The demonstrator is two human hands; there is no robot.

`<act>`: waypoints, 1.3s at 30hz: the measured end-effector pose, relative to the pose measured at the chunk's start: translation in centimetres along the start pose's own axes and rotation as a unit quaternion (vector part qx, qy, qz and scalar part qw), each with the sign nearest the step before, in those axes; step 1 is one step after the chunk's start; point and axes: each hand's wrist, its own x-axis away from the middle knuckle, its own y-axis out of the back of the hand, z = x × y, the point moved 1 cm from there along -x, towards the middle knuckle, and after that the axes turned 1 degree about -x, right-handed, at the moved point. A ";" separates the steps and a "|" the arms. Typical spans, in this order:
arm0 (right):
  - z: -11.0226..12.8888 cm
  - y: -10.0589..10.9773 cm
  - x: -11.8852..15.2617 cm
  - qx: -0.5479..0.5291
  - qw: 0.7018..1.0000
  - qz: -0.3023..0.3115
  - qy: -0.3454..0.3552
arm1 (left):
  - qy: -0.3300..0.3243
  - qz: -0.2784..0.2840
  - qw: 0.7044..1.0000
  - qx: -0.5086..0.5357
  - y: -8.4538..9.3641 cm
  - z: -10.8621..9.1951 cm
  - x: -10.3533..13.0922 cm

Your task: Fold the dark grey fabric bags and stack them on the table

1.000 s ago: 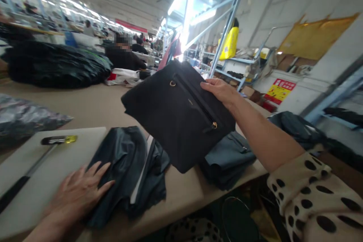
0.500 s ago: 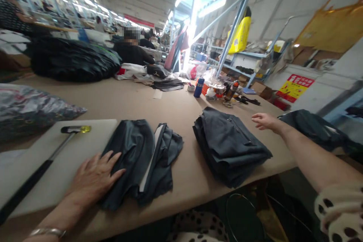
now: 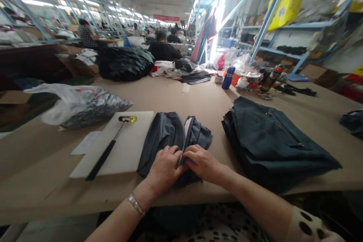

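Note:
In front of me lies a dark grey-blue fabric piece (image 3: 163,130), gathered in folds, with a pale strip (image 3: 187,123) along its middle opening. My left hand (image 3: 164,166) grips the fabric at the lower end of this strip, fingers bent and closed. Close beside it, my right hand (image 3: 202,163) pinches the same spot from the right. The fingertips nearly meet and partly hide the cloth between them. To the right rests a stack of dark fabric pieces (image 3: 249,132), the top one with a zipper (image 3: 283,128).
A mallet (image 3: 105,155) with a yellow tip lies on a white board (image 3: 133,155) at the left. Behind it sits a plastic bag of small parts (image 3: 90,106). A blue bottle (image 3: 228,77) and clutter stand at the back right. People sit at work farther off.
My right hand has come in from the far right, beyond the stack, onto the fabric piece. My left hand, earlier flat on its left edge, now grips its middle. The view has turned left.

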 end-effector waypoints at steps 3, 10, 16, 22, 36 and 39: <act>-2.7 -2.7 -1.3 -0.007 0.998 -0.047 -0.044 | 0.045 -0.005 0.999 0.024 -1.3 1.0 0.0; -3.9 -3.3 -2.2 -0.013 0.996 -0.061 -0.068 | 0.101 -0.046 0.991 0.075 -2.2 4.6 -0.4; -4.9 -3.6 -2.6 -0.061 0.992 -0.096 -0.049 | 0.110 -0.119 0.987 0.010 1.2 4.1 0.5; -5.7 -4.2 -1.8 -0.120 0.980 -0.155 -0.026 | 0.220 -0.025 0.957 -0.187 2.3 6.3 1.2; -5.7 -3.9 -1.6 -0.200 0.965 -0.169 -0.025 | 0.221 0.045 0.956 -0.187 2.5 6.3 -1.2; -5.4 -3.9 -1.6 -0.227 0.958 -0.173 -0.038 | 0.227 0.059 0.957 -0.171 3.0 6.5 -1.9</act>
